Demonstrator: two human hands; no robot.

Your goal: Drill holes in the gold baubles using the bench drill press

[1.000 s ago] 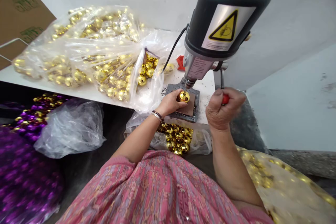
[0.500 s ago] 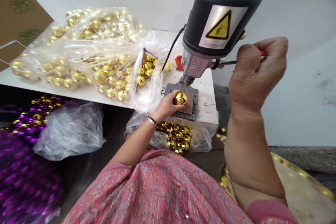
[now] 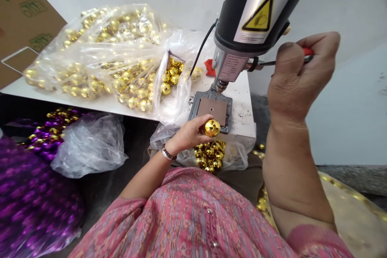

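A white tabletop stands against a pale wall, with a bench drill near its right end. Dark specks of debris are scattered around the drill's grey base plate, which carries a bare brown pad with a small hole at its centre, directly beneath the bit. A large clear plastic bag of gold mirrored balls fills the left of the tabletop and crowds up close to the plate, while a strip of open white surface runs to the plate's right, as far as the tabletop's right edge. Below the front edge sits a smaller clear bag of gold balls, with purple mirrored balls on the left and a pale sack on the right. The left hand curls firmly around a gold mirrored ball, which sits at the near edge of the plate, off the pad and clear of the bit; whether it touches the plate is hard to tell. The right hand is raised beside the drill head, well apart from the ball, clenched around a red-handled tool with a thin metal shaft.
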